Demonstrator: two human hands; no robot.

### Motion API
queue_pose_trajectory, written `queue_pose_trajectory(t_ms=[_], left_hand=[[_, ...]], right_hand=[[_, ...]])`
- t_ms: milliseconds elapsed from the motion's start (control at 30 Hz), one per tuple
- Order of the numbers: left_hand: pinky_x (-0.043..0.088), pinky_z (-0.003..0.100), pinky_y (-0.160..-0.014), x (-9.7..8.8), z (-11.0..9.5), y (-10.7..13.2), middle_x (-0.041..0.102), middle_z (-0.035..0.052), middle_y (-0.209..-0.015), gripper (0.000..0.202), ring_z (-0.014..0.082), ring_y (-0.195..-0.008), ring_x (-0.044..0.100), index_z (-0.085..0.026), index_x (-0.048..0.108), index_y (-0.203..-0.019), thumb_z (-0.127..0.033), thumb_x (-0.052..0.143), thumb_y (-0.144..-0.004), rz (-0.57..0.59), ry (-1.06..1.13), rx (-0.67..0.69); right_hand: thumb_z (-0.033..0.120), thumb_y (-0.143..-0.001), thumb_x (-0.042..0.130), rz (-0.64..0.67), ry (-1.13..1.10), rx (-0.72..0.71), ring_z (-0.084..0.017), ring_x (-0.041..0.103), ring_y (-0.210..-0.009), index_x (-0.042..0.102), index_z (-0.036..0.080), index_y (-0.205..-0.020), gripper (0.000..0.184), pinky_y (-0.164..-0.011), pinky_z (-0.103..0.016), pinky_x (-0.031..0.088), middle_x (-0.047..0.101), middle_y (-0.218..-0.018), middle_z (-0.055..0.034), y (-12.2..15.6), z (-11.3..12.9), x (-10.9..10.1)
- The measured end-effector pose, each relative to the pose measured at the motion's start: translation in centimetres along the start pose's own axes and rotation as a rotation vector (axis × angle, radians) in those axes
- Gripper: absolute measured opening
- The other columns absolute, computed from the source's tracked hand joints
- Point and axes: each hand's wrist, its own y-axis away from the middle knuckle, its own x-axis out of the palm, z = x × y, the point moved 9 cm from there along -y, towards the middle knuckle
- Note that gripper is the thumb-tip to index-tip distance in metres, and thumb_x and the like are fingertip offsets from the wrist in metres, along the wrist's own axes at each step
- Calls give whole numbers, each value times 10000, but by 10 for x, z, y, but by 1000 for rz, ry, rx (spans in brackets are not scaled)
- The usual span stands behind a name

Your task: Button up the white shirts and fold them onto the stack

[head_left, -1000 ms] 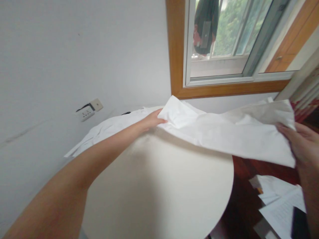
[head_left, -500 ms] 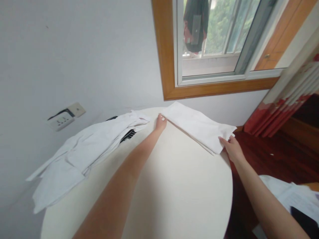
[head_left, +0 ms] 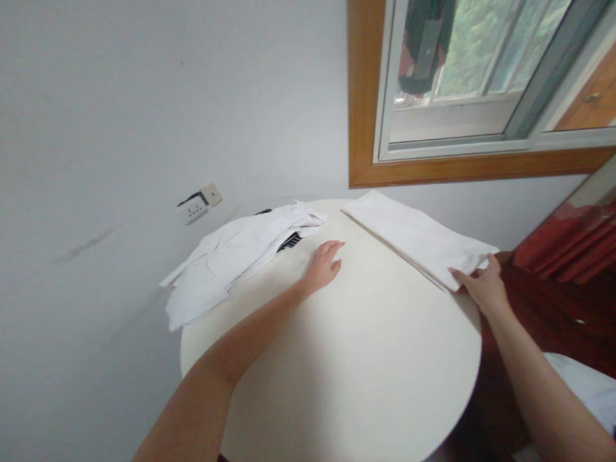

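Cloth (head_left: 418, 237) (white, folded, qty 1) is laid flat at far R edge of rnd. table (head_left: 385, 359) (qty 1, cream, smooth). Its near R end is touched by R hand (head_left: 484, 282), thumb and fingers spread; whether it is gripped can't be told. L hand (head_left: 325, 263) is held over mid-table, fingers open, nothing gripped. White fabric heap (head_left: 245, 247) (qty 1) is placed at far L edge, w/ black striped item (head_left: 290, 241) partly covered. Table is set near pale wall (head_left: 144, 128), fitted w/ wall plates (head_left: 192, 210) (qty 2) and wood-framed window (head_left: 481, 77) (qty 1). Red curtain (head_left: 572, 237) (qty 1) is hung at R; floor (head_left: 548, 314) is finished dk. red.
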Motion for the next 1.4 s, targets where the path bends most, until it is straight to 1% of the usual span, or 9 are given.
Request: queue_pose_trajectory(t_ms=[167, 267, 400, 567, 767, 933, 1067, 1200, 1400], left_hand=[[389, 451, -1039, -82, 48, 35, 580, 95, -1235, 321, 242, -1185, 493, -207, 644, -1119, -167, 458, -861, -20, -305, -53], [396, 460, -999, -134, 88, 67, 598, 117, -1217, 293, 278, -1181, 487, -199, 681, -1059, -198, 462, -866, 0, -555, -206], [327, 523, -1031, -181, 121, 119, 513, 160, -1352, 365, 339, -1260, 416, -175, 634, -1169, -307, 511, -851, 14, -833, -426], [293, 552, -1043, -183, 132, 147, 473, 182, -1408, 466, 336, -1292, 396, -165, 527, -1317, -297, 468, -874, 92, -942, -533], [238, 582, -1056, -180, 133, 136, 483, 202, -1404, 434, 343, -1276, 414, -141, 523, -1309, -217, 397, -901, 189, -1011, -496], [416, 439, -863, -200, 141, 117, 670, 206, -1014, 347, 321, -1053, 569, -104, 627, -1078, -165, 333, -903, 205, -914, -548], [433, 381, -795, -235, 142, 101, 678, 183, -970, 373, 305, -945, 614, -126, 633, -1071, -302, 340, -921, 11, -853, -607], [436, 343, -812, -252, 139, 92, 699, 133, -996, 418, 275, -941, 626, -164, 643, -1074, -393, 328, -923, -123, -655, -590], [444, 321, -846, -234, 118, 101, 707, 99, -963, 430, 252, -929, 611, -162, 662, -910, -476, 372, -868, -162, -281, -555]], right_hand=[[528, -834, 532, -10, 423, -111, -336, 662, -744, 316, 88, -1453, 789, -621, -406, 481, 698, -836, -154, 14, 35, -19], [523, -874, 466, -71, 426, -246, -296, 640, -656, 350, 112, -1433, 703, -570, -365, 451, 682, -752, -107, 29, 77, -25], [481, -896, 451, 62, 268, -472, -219, 605, -576, 334, 132, -1441, 658, -544, -289, 414, 642, -661, -26, 64, 144, 11], [374, -928, 407, 387, 316, -714, -186, 625, -622, 329, 174, -1456, 570, -549, -249, 381, 691, -737, -35, 128, 210, 99], [321, -929, 393, 617, 394, -893, -204, 682, -819, 403, 238, -1434, 512, -671, -267, 441, 737, -981, -63, 191, 231, 167], [354, -947, 358, 633, 248, -911, -191, 682, -877, 504, 270, -1364, 450, -747, -278, 467, 722, -1088, -33, 207, 226, 173], [352, -941, 365, 618, 163, -870, -178, 679, -808, 545, 273, -1327, 433, -726, -274, 474, 734, -1028, -15, 202, 223, 171], [334, -931, 377, 614, 137, -869, -175, 673, -808, 577, 269, -1299, 424, -743, -273, 475, 731, -1042, -18, 201, 223, 171], [321, -926, 389, 627, 116, -859, -161, 660, -763, 597, 251, -1285, 421, -718, -259, 463, 736, -989, -24, 202, 223, 171]])
